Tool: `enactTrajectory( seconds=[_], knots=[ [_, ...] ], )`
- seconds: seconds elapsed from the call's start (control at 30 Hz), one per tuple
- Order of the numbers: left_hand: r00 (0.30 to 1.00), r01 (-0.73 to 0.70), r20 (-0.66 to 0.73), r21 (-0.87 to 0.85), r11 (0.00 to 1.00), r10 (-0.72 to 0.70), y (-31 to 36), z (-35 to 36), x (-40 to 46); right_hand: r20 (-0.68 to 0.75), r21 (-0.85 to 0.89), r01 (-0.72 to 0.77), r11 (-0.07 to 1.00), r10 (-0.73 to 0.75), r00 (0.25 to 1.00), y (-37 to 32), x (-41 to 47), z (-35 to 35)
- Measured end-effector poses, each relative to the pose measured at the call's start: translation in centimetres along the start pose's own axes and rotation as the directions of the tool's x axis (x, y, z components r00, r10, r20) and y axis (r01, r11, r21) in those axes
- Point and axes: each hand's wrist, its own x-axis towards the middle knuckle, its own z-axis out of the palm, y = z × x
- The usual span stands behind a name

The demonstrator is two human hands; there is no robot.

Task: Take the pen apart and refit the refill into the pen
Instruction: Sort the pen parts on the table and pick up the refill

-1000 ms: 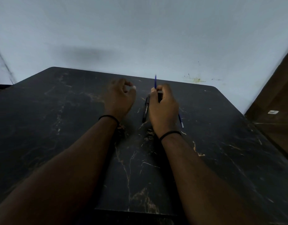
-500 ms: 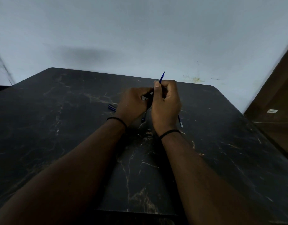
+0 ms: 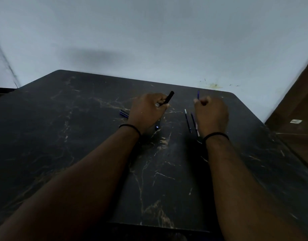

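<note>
Dark marble-patterned bench (image 3: pixel 80 136), pale veins, against pale grey wall.

Far left of work area: short blue pen piece (image 3: pixel 124 113) flat on bench, just beside left wrist; likely parked as a removed part.

Left hand (image 3: pixel 146 112) raised over bench, fingers curled round black tubular pen barrel (image 3: pixel 168 98). Barrel angled up and to the right, open end toward the other hand; judged: held ready to receive the refill.

Below left hand: small dark blue part (image 3: pixel 157 126) on bench, mostly hidden; identity unclear.

Between hands: two thin rods, probably spare refills (image 3: pixel 188 121), side by side on bench, near right hand, apart from left.

Right hand (image 3: pixel 211 115) closed in a pinch on thin blue refill (image 3: pixel 198 95), tip upright above knuckles.

Hands well apart; barrel and refill not touching. Pen apart; judged stage: refit not yet begun. Next likely needs tip lined up with barrel mouth; thin refill could flex or miss.
</note>
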Motion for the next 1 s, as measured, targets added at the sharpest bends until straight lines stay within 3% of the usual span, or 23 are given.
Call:
enactTrajectory(
  seconds=[0.1,0.37,1.0],
  knots=[
    [1.000,0.010,-0.004,-0.006,1.000,-0.010,-0.01,-0.03,-0.08,0.144,-0.173,-0.081,0.982,0.107,0.984,0.92,-0.13,0.16],
    [0.999,0.022,-0.026,-0.014,1.000,-0.022,-0.01,-0.26,-0.21,0.202,-0.282,-0.062,0.957,0.122,0.972,0.20,-0.10,0.25],
    [0.996,0.061,-0.056,-0.069,0.996,-0.065,-0.76,-0.04,-0.16,0.102,-0.120,-0.146,0.982,0.158,0.982,0.29,-0.86,-0.33]
  ],
)
